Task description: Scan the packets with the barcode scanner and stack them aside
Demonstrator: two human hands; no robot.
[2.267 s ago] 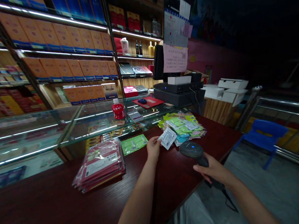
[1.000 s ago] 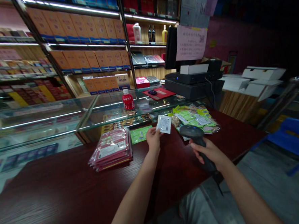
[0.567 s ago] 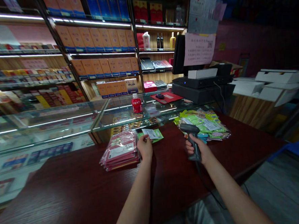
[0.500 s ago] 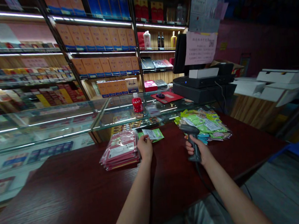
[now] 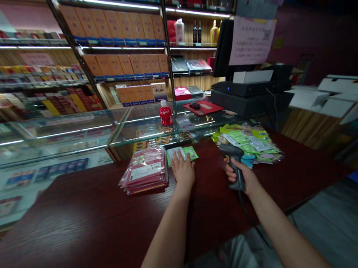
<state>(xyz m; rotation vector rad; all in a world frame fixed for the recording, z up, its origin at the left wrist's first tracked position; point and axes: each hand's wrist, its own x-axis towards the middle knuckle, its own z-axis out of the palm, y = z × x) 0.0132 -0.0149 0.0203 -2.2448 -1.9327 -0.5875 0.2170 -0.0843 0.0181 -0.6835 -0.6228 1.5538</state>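
My left hand (image 5: pixel 183 170) lies flat with fingers spread, its fingertips on small green and white packets (image 5: pixel 191 152) at the back of the brown desk. Just left of it is a stack of pink packages in clear wrap (image 5: pixel 146 168). My right hand (image 5: pixel 245 176) is wrapped round the handle of a dark barcode scanner (image 5: pixel 236 167), held above the desk with its head toward the left. A cable runs down from the scanner's handle. Behind the scanner lies a pile of green and yellow packets (image 5: pixel 252 141), partly covered by it.
A glass display counter (image 5: pixel 130 133) borders the desk's back edge, with a red bottle (image 5: pixel 165 113) on it. A mouse (image 5: pixel 194 105) rests on a red pad. At the right stand a monitor (image 5: pixel 222 46) and white boxes (image 5: pixel 342 87). Shelves of orange boxes (image 5: pixel 114 26) line the wall.
My left hand has opened from curled fingers holding a packet to lying flat on the packets. The right hand still holds the scanner. The camera view has tilted down slightly.
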